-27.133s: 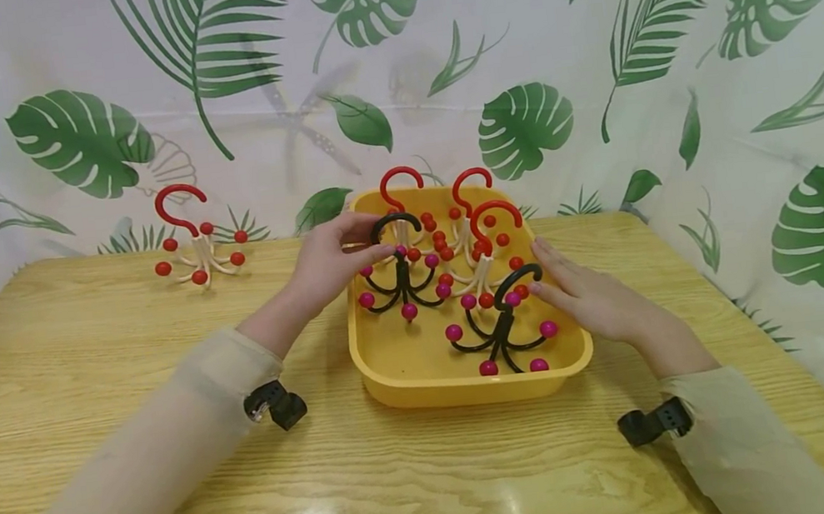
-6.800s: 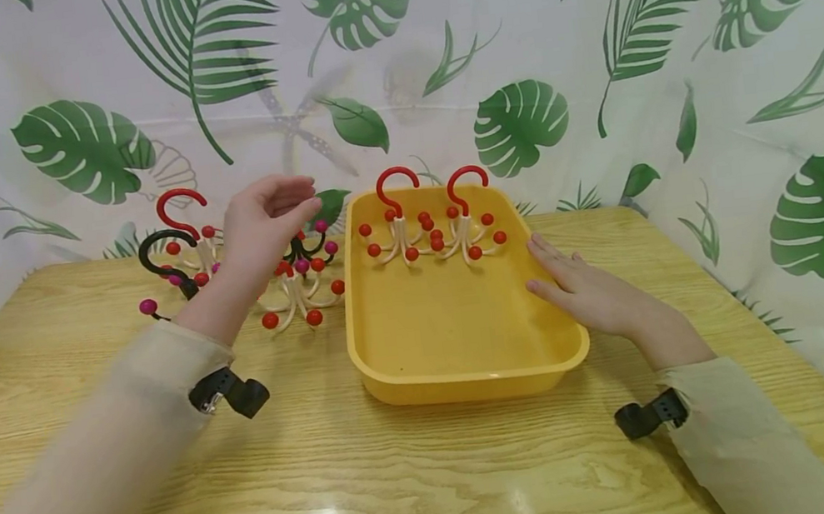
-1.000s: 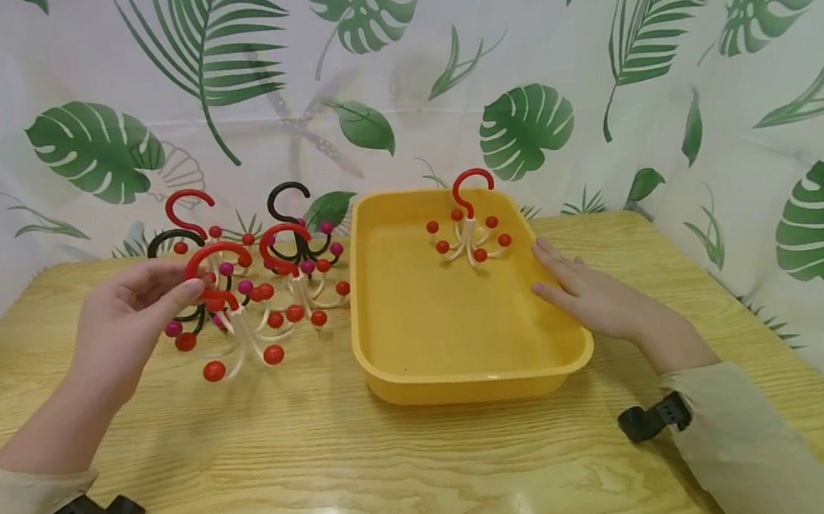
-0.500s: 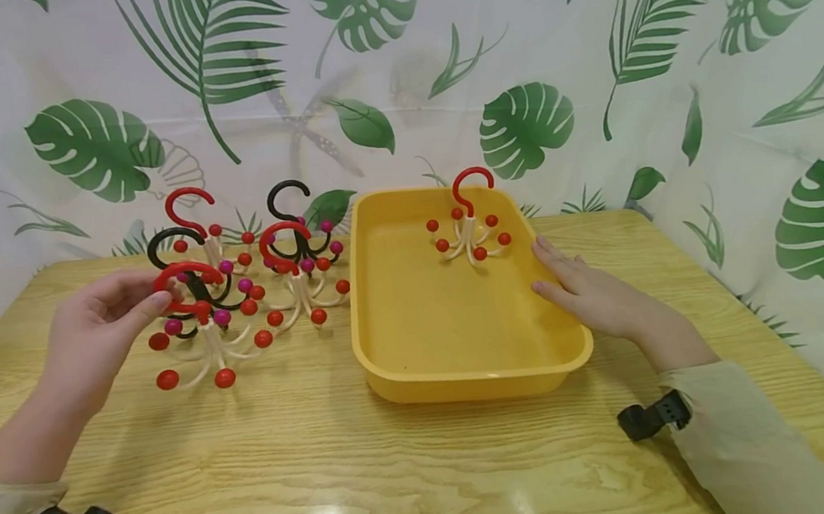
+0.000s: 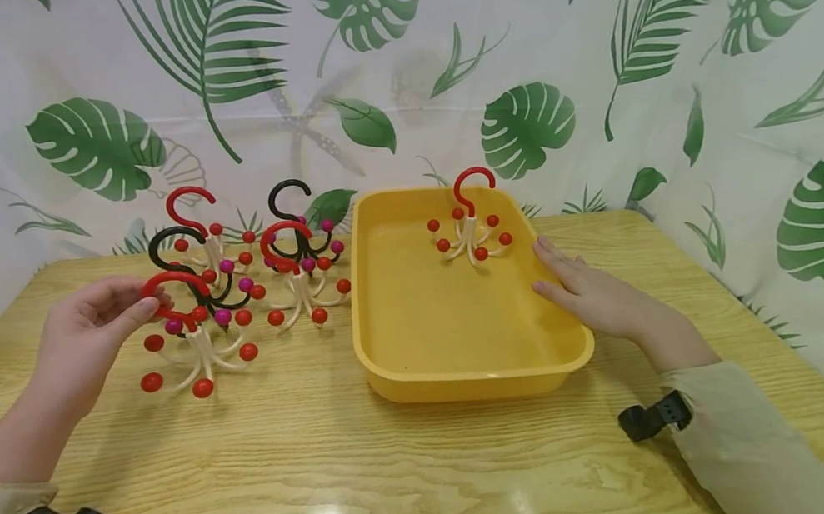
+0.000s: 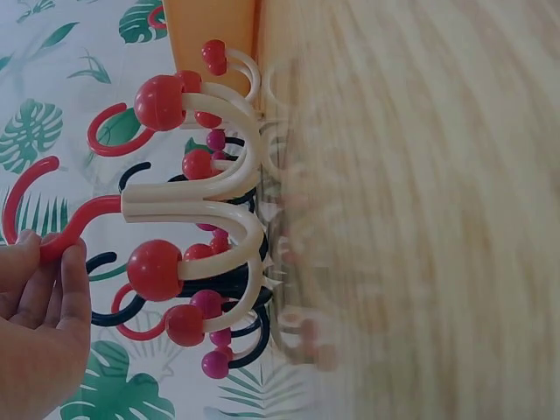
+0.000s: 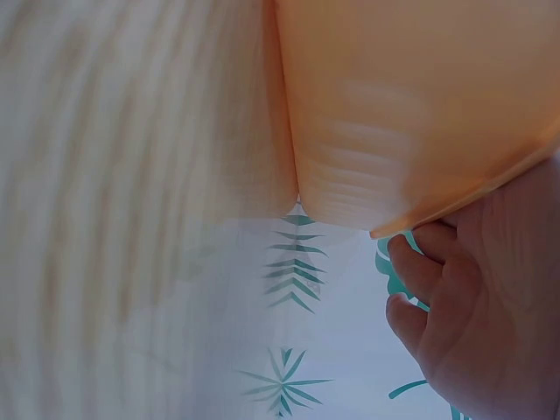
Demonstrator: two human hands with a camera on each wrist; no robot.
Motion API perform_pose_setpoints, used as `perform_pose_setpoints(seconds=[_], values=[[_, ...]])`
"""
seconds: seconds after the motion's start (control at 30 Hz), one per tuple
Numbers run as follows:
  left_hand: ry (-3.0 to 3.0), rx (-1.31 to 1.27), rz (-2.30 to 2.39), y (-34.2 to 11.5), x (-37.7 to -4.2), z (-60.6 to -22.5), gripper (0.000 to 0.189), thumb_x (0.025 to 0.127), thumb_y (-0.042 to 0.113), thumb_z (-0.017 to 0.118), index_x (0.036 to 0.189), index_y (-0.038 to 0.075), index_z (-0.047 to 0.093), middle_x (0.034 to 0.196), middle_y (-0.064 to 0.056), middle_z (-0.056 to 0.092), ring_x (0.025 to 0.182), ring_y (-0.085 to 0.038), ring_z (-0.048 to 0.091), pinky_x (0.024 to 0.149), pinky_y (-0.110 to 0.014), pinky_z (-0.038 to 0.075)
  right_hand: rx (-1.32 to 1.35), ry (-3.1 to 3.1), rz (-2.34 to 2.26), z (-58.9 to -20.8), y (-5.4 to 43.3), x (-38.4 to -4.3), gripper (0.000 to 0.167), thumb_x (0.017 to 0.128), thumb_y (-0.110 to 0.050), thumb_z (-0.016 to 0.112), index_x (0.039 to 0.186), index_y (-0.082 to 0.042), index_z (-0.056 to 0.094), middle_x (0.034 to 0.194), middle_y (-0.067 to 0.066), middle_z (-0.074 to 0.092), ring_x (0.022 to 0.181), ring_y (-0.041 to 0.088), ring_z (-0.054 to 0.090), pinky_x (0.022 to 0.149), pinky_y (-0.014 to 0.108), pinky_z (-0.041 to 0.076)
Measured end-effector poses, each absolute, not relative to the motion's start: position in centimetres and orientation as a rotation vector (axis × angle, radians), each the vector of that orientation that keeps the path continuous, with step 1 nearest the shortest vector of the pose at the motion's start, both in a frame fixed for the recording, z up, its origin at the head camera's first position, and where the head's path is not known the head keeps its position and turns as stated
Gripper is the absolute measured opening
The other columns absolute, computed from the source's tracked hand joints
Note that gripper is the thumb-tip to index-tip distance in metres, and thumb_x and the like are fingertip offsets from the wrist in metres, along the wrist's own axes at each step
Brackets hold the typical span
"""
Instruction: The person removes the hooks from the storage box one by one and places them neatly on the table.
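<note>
My left hand (image 5: 84, 337) pinches the red hook of a multi-arm hanger (image 5: 199, 345) with cream arms tipped in red balls. The left wrist view shows this hanger's stem (image 6: 162, 201) close up, its arms close over the table. Behind it stand a black hanger (image 5: 198, 289) with pink balls, another black hanger (image 5: 303, 247), and two more red-hooked ones, one nearer the tray (image 5: 300, 290) and one at the back (image 5: 212, 249). My right hand (image 5: 600, 296) rests with extended fingers on the right rim of the yellow tray (image 5: 462, 379).
One red-hooked cream hanger (image 5: 470, 230) stands at the back of the tray. The wooden table (image 5: 375, 479) meets a leaf-patterned curtain (image 5: 408, 73) at its far edge. Black wrist cameras sit on both sleeves.
Black and red-hooked hangers have gone from the tray to the left of the table, leaving one inside. Lately my left hand shifts its hanger left and nearer me; the right hand stays put.
</note>
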State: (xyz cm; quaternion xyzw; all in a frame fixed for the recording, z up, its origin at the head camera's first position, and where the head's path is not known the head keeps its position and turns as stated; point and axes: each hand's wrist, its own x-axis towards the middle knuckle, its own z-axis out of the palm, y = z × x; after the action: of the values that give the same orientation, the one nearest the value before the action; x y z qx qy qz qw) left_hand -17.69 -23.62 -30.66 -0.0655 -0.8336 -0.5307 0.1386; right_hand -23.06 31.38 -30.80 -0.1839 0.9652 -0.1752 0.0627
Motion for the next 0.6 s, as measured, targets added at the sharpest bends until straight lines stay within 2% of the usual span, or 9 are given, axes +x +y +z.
perform_pose_setpoints(seconds=[0.6], values=[[-2.404, -0.187, -1.599, -25.0, -18.1, -31.6, 0.022, 0.095, 0.014, 0.059, 0.117, 0.008, 0.061, 0.095, 0.018, 0.067, 0.088, 0.002, 0.063, 0.077, -0.006, 0.044, -0.561, 2.914, -0.533, -30.7, 31.3, -23.0, 0.075, 0.099, -0.055, 0.032, 0.153, -0.013, 0.002, 0.159, 0.003, -0.005, 0.143, 0.037, 0.0, 0.113, 0.054, 0.002]])
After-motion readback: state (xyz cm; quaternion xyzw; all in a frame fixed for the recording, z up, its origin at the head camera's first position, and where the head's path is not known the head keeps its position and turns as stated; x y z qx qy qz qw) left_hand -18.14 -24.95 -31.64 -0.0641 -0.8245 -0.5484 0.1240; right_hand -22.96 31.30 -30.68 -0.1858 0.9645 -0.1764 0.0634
